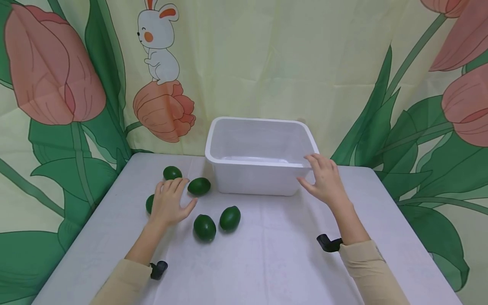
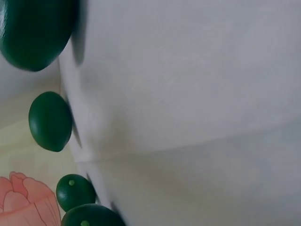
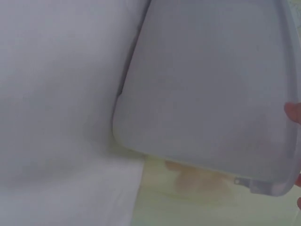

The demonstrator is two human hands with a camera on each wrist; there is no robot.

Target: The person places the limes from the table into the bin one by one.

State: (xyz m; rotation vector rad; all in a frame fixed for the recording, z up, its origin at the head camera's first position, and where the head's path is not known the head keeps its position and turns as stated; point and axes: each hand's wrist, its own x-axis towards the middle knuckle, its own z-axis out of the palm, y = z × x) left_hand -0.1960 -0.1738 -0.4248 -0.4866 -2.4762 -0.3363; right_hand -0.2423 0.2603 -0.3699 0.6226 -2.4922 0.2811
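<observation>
Five green fruits (image 1: 199, 186) lie on the table (image 1: 282, 254), three to the left of the bin (image 1: 255, 180) and two in front of it. Smooth and rounded as they look, each would likely be best taken across its narrow middle, thumb opposite fingers, without nudging its neighbours. The one nearest the bin's left wall has its long axis running sideways, one end towards the bin; the two in front point roughly towards it, their bin-side ends leaning apart. The left hand (image 1: 167, 204) is at the group left of the bin, fingers fairly straight and thumb spread away, though I cannot tell whether it touches a fruit. The right hand (image 1: 325, 180) is at the bin's front right corner, thumb and fingertips apart about the rim, contact unclear. Behind the bin hangs a flowery curtain (image 1: 263, 63)
</observation>
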